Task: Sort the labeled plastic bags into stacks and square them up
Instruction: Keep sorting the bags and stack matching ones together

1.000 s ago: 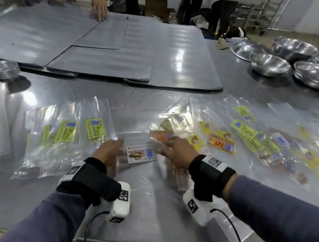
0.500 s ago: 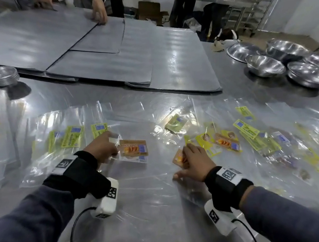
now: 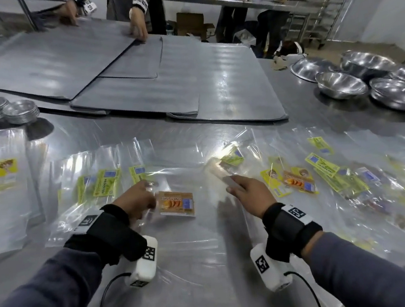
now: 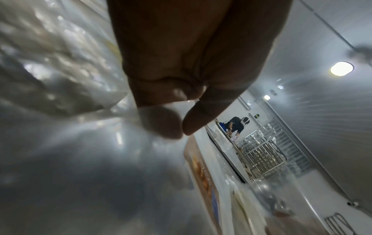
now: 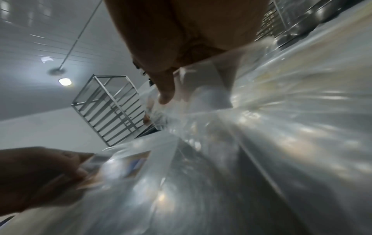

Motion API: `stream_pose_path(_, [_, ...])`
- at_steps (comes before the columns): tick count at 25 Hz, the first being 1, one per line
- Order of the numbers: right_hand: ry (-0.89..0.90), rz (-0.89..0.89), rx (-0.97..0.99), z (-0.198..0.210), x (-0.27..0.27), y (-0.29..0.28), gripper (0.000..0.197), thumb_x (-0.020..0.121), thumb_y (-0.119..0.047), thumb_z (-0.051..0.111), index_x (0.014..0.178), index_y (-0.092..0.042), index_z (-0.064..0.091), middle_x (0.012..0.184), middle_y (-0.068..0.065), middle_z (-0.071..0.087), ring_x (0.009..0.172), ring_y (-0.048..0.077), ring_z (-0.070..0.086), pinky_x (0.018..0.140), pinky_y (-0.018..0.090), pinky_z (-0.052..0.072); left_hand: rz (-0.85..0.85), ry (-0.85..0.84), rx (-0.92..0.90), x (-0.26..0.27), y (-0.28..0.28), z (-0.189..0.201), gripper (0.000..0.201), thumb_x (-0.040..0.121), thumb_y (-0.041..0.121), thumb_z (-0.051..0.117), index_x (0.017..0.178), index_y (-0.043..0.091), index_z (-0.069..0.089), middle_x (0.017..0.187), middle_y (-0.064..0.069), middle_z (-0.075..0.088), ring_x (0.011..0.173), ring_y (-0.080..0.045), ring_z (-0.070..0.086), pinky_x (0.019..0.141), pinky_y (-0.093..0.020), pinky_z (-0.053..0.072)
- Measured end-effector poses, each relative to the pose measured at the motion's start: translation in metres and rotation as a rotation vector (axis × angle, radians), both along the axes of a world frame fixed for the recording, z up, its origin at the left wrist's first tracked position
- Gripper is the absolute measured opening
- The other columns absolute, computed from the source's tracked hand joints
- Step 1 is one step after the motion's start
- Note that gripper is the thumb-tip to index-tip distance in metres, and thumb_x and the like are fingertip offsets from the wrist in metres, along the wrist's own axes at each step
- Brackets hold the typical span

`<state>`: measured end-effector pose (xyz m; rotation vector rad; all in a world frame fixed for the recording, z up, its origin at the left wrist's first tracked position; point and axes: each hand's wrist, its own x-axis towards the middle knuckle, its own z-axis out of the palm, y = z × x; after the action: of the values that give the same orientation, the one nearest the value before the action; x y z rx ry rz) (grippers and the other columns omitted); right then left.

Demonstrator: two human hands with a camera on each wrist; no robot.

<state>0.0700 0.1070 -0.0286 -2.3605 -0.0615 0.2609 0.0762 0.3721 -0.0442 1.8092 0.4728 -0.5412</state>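
A clear bag with an orange-brown label (image 3: 175, 203) lies on the steel table (image 3: 210, 267), and my left hand (image 3: 148, 198) pinches its left edge. The left wrist view shows thumb and finger pressed together on the clear film (image 4: 141, 116), with the orange label (image 4: 203, 174) below. My right hand (image 3: 230, 184) holds another clear bag (image 3: 217, 169) lifted off the table; its label is hidden. In the right wrist view my fingers (image 5: 166, 93) curl onto that film (image 5: 221, 103). A stack of green-labelled bags (image 3: 105, 183) lies to the left.
Loose yellow-, green- and orange-labelled bags (image 3: 326, 171) are spread on the right. Large bags with a yellow label (image 3: 1, 175) lie far left. Steel bowls (image 3: 341, 84) stand back right, small tins (image 3: 20, 112) back left, grey sheets (image 3: 137, 90) behind, under another person's hand (image 3: 139, 32).
My right hand has come up off the table with a clear bag in its fingers. My left hand still holds the orange-labelled bag, after both hands held a white-labelled one a second ago.
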Motion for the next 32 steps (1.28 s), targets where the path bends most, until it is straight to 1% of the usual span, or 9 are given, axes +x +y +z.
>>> stream_pose_path(5, [0.019, 0.201, -0.009, 0.004, -0.006, 0.041, 0.041, 0.092, -0.025, 0.058, 0.132, -0.022, 0.053, 0.133, 0.000, 0.057, 0.124, 0.016, 0.050, 0.090, 0.015, 0.032, 0.077, -0.014, -0.112, -0.012, -0.008, 0.000, 0.047, 0.084, -0.018, 0.036, 0.118, 0.012, 0.049, 0.080, -0.013, 0.049, 0.055, -0.015, 0.040, 0.042, -0.020, 0.034])
stream_pose_path(9, [0.144, 0.398, -0.150, -0.004, -0.003, 0.056, 0.072, 0.082, -0.035, 0.069, 0.144, -0.026, 0.033, 0.144, 0.001, 0.044, 0.132, 0.018, 0.040, 0.104, 0.023, 0.030, 0.078, 0.021, -0.148, -0.020, -0.003, 0.000, 0.042, 0.090, -0.012, 0.035, 0.118, 0.014, 0.049, 0.064, -0.006, 0.041, 0.038, -0.008, 0.035, 0.035, -0.016, 0.028])
stream_pose_path(13, [0.146, 0.564, -0.401, -0.012, 0.006, 0.055, 0.086, 0.074, -0.041, 0.074, 0.146, -0.025, 0.029, 0.149, 0.001, 0.029, 0.139, 0.021, 0.024, 0.113, 0.039, 0.025, 0.083, 0.024, -0.174, -0.023, 0.009, 0.004, 0.038, 0.090, -0.009, 0.037, 0.116, 0.013, 0.055, 0.066, -0.005, 0.041, 0.049, -0.010, 0.033, 0.038, -0.013, 0.031])
stream_pose_path(17, [0.066, 0.723, -0.452, -0.013, 0.009, 0.063, 0.081, 0.075, -0.029, 0.075, 0.144, -0.028, 0.033, 0.142, 0.002, 0.034, 0.131, 0.022, 0.029, 0.107, 0.039, 0.030, 0.074, 0.010, -0.249, -0.029, 0.010, 0.012, 0.008, 0.092, 0.015, 0.056, 0.100, 0.014, 0.055, 0.071, 0.000, 0.049, 0.054, -0.008, 0.044, 0.047, -0.016, 0.039])
stream_pose_path(19, [0.090, 0.794, -0.414, -0.012, 0.007, 0.072, 0.081, 0.078, -0.025, 0.074, 0.145, -0.025, 0.029, 0.147, 0.006, 0.031, 0.134, 0.023, 0.027, 0.109, 0.035, 0.026, -0.017, -0.006, -0.215, -0.032, 0.007, 0.007, 0.027, 0.087, 0.009, 0.062, 0.112, 0.013, 0.051, 0.076, -0.003, 0.057, 0.059, -0.009, 0.053, 0.045, -0.017, 0.043])
stream_pose_path(22, [0.098, 0.613, -0.254, -0.005, 0.005, 0.068, 0.082, 0.077, -0.024, 0.075, 0.146, -0.022, 0.029, 0.155, 0.004, 0.022, 0.141, 0.019, 0.022, 0.112, 0.027, 0.018, -0.008, -0.069, -0.270, -0.032, 0.006, 0.007, 0.047, 0.084, -0.006, 0.060, 0.126, 0.011, 0.048, 0.086, -0.008, 0.060, 0.066, -0.013, 0.054, 0.051, -0.019, 0.046])
stream_pose_path(26, [-0.058, -0.062, 0.073, 0.011, 0.019, 0.032, 0.074, 0.078, -0.035, 0.072, 0.138, -0.010, 0.037, 0.140, 0.005, 0.044, 0.127, 0.021, 0.043, 0.105, 0.030, 0.033, 0.025, -0.251, -0.447, -0.014, 0.007, 0.042, 0.052, 0.083, -0.010, 0.056, 0.126, 0.018, 0.046, 0.109, -0.009, 0.066, 0.081, -0.021, 0.066, 0.059, -0.028, 0.057])
stream_pose_path(29, [0.199, -0.291, 0.371, 0.032, 0.032, 0.004, 0.065, 0.078, -0.054, 0.063, 0.117, -0.003, 0.050, 0.106, 0.010, 0.062, 0.082, 0.019, 0.061, 0.072, 0.030, 0.053, -0.028, -0.404, -0.517, 0.003, -0.012, 0.073, 0.058, 0.077, -0.005, 0.062, 0.125, 0.023, 0.044, 0.110, -0.004, 0.067, 0.082, -0.017, 0.069, 0.059, -0.026, 0.056])
stream_pose_path(32, [0.428, -0.271, 0.674, 0.056, 0.027, -0.018, 0.038, 0.091, -0.044, 0.052, 0.096, -0.007, 0.057, 0.090, 0.011, 0.069, 0.062, 0.017, 0.067, 0.053, 0.022, 0.054, -0.149, -0.473, -0.531, 0.018, -0.044, 0.094, 0.064, 0.070, 0.002, 0.067, 0.125, 0.024, 0.042, 0.102, 0.003, 0.071, 0.081, -0.013, 0.070, 0.057, -0.024, 0.054])
